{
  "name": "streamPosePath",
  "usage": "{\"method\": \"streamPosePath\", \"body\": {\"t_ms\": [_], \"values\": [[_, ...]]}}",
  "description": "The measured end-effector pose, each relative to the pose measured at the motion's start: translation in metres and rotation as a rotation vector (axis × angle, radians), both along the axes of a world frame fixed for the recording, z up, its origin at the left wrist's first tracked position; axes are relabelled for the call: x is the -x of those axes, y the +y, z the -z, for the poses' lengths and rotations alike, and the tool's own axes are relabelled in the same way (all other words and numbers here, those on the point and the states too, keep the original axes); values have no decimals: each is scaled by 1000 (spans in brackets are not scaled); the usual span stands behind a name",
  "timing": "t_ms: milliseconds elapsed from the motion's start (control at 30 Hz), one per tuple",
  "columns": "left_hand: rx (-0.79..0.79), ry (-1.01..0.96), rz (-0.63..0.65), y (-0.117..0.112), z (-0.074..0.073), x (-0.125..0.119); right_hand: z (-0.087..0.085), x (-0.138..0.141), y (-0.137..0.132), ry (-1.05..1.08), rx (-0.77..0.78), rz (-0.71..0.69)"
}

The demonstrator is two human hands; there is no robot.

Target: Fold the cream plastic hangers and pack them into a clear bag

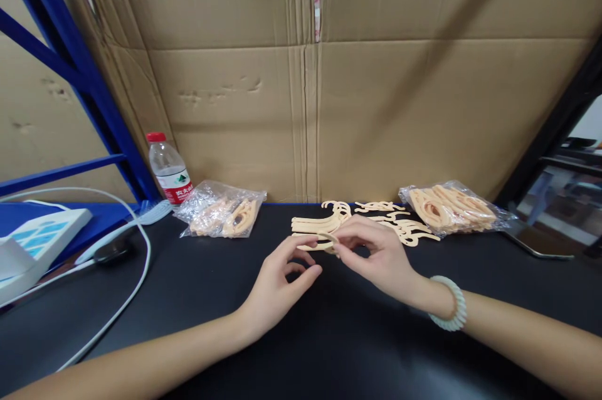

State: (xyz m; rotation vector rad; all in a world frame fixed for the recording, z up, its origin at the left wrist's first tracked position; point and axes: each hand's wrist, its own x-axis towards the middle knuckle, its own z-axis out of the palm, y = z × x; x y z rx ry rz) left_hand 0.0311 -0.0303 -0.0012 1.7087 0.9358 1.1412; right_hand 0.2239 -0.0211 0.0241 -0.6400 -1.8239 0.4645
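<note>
Near the middle of the black table, my right hand [376,256] pinches a beige curved plastic piece [324,238] between thumb and fingers. Beside its left end is my left hand [279,281], thumb and fingers apart; its index fingertip is close to the piece, and I cannot tell whether it touches. Just behind, several beige hooked plastic strips [313,224] lie lined up side by side, hooks toward the right. Farther right, loose beige pieces [411,229] lie in a jumbled pile, partly hidden behind my right hand.
Clear plastic bags of beige pieces lie at left [242,215] and right [454,209]. A red-capped water bottle [172,171] stands by the left bag. A white cable [143,262] loops over the table's left side near a power strip [42,249]. Cardboard [226,105] walls the back.
</note>
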Motion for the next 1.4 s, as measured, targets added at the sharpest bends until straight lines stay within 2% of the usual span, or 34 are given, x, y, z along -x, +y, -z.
{"method": "streamPosePath", "body": {"t_ms": [100,233,300,367,467,567,700,967,1100,1267,1400], "values": [[47,13,55,2,2,-2,0,14,3,10,72,-53],[139,-67,49,5,2,-1,0,19,15,11,259,-108],[193,-154,14,6,0,1,1,7,27,-77,276,-38],[250,-239,-29,7,-2,5,5,-14,39,-250,194,122],[304,-281,-39,11,1,10,19,-46,51,-553,73,317],[323,-274,-1,16,5,11,36,-63,54,-666,79,392],[307,-282,4,16,5,11,46,-60,55,-616,142,377],[285,-288,-23,15,0,13,43,-58,52,-346,348,295],[312,-286,-21,17,1,13,38,-65,38,-295,310,259],[317,-341,-37,17,-1,11,31,-70,19,-288,201,311],[354,-404,0,19,0,11,32,-70,15,-241,228,247]]}}
